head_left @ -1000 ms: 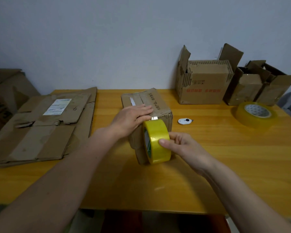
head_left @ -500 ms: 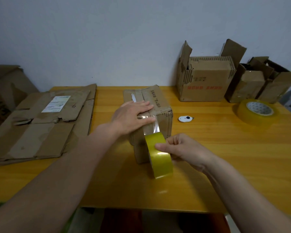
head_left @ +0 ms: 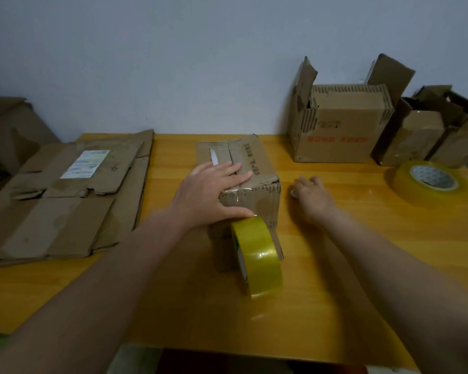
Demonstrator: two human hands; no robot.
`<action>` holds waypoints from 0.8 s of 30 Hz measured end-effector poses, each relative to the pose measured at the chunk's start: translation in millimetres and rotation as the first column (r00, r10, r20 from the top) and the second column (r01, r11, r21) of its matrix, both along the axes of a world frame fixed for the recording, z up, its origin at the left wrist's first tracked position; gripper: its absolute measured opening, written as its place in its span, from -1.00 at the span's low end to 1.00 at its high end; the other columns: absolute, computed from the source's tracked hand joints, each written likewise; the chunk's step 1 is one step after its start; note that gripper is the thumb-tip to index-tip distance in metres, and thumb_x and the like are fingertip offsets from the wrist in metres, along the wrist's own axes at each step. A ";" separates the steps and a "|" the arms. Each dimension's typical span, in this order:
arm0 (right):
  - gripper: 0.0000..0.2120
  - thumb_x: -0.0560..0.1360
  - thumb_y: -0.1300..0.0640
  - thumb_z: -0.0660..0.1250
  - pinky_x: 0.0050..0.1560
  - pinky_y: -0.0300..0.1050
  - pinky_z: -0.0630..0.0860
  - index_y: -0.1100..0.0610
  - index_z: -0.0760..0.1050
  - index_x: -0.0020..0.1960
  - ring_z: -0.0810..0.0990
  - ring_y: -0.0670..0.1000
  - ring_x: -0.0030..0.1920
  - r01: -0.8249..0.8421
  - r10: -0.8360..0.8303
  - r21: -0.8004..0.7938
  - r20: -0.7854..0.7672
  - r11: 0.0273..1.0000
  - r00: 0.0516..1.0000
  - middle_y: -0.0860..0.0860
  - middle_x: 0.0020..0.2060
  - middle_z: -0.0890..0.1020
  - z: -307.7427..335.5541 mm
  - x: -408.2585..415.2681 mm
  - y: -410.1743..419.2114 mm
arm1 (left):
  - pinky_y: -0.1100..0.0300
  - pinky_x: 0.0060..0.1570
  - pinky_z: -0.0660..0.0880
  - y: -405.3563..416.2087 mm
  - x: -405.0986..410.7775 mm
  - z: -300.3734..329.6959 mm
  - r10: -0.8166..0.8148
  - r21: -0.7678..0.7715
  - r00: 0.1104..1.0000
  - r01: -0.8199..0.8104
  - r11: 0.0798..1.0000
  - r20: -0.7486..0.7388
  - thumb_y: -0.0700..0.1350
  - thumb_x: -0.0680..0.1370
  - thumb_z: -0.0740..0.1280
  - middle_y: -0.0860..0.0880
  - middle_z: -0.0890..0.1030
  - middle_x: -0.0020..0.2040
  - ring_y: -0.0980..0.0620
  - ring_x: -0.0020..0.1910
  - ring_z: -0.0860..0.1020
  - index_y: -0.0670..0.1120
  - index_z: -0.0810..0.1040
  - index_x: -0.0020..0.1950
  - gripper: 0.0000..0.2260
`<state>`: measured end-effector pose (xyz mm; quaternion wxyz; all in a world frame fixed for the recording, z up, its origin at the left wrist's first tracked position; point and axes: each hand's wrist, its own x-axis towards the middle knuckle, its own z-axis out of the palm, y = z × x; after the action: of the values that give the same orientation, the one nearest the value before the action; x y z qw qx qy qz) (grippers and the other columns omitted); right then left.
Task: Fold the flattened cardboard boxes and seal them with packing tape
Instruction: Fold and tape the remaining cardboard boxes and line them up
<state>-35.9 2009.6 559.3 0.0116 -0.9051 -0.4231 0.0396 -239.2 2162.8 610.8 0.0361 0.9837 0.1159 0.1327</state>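
Your left hand point(head_left: 214, 191) lies flat, fingers straight, on top of the small cardboard box point(head_left: 243, 184) at the middle of the yellow table point(head_left: 362, 265), thumb down its near face beside a strip of clear tape. The tape roll point(head_left: 257, 256) stands on edge against the box's near side, free of both hands. Right of the box, your right hand point(head_left: 310, 194) curls over a small white object point(head_left: 293, 193), apparently the cutter; blur hides the grip. Vertical printed characters run along the box's top flap, too blurred to read. Left of the box lie flattened cartons point(head_left: 65, 198) bearing a white shipping label point(head_left: 85, 163) and a handwritten mark. Behind it to the right stands an open box point(head_left: 341, 130) with illegible red print, then a second tape roll point(head_left: 430, 182).
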 end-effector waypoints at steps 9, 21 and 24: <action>-0.78 0.57 0.17 0.24 0.09 0.04 0.42 0.21 0.48 0.19 0.48 0.20 0.14 0.077 -0.062 0.185 -0.089 0.980 0.994 0.18 0.12 0.54 22.0 -1.8 -16.1 | 0.08 0.47 0.00 -2.6 0.5 3.3 0.001 -0.005 1.000 -0.001 1.000 -0.021 0.56 0.28 0.14 0.09 0.26 0.52 0.12 0.51 0.19 0.15 0.24 0.51 -0.13; -0.89 0.52 0.26 0.34 -0.02 0.19 0.54 0.13 0.42 -0.08 0.56 0.29 -0.11 0.197 0.504 0.813 -0.508 0.548 0.699 0.33 -0.12 0.53 95.8 -91.6 -24.1 | -0.20 0.47 -0.07 -20.7 -11.1 -8.9 0.123 -0.016 0.965 -0.122 0.992 0.232 0.57 0.21 0.13 -0.02 0.41 0.44 -0.03 0.47 0.28 0.00 0.44 0.42 -0.05; -0.91 0.56 0.12 0.30 -0.16 0.04 0.42 0.11 0.40 -0.06 0.46 0.08 -0.20 0.098 0.464 0.780 -0.463 0.619 0.755 0.11 -0.20 0.50 87.2 -99.0 -14.1 | -0.14 0.49 0.04 -34.8 -20.5 -15.5 0.238 -0.168 0.917 -0.192 0.967 0.320 0.50 0.25 0.27 -0.04 0.37 0.46 -0.03 0.48 0.24 -0.02 0.37 0.46 -0.08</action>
<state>-134.9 1995.5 646.5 0.5285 -0.6923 -0.4659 0.1562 -259.7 2127.9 595.2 0.1060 0.9230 0.2242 0.2944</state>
